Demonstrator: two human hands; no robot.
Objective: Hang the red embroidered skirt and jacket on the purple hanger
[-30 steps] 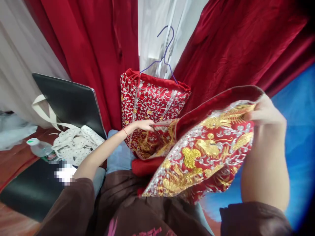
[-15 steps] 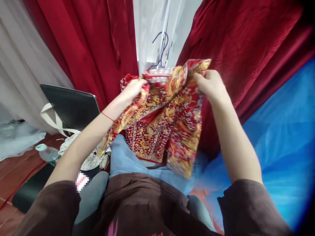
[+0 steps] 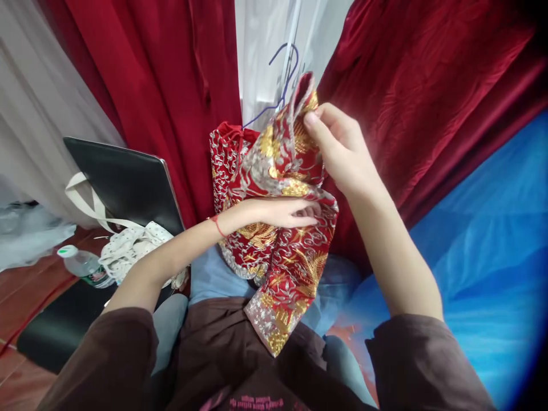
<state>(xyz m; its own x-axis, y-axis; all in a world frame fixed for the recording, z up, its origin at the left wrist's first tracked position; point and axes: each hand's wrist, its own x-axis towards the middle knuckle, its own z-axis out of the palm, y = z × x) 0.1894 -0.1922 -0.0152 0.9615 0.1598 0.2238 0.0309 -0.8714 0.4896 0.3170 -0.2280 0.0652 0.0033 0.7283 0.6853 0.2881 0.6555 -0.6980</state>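
A red garment [image 3: 303, 257] with gold and silver embroidery lies over my lap, one sleeve slanting down toward my waist. My right hand [image 3: 338, 140] pinches its upper edge near the collar and lifts it. Across the front of the cloth rests my left hand [image 3: 295, 213], palm down, its fingers loosely spread and partly in a fold. Behind it, a second red embroidered piece [image 3: 220, 165] with a red tie shows at the left. The hook of a purple hanger [image 3: 285, 85] rises above the garment.
Red curtains [image 3: 158, 74] hang on both sides of a white one. At the left are a black panel [image 3: 124, 182], a white dotted cloth [image 3: 128, 248] and a plastic bottle [image 3: 83, 265]. Blue fabric [image 3: 483, 228] spreads at the right.
My left hand has let go of the garment's left part and moved right and down onto its front. The garment has folded inward, and my right hand has moved slightly left with its edge.
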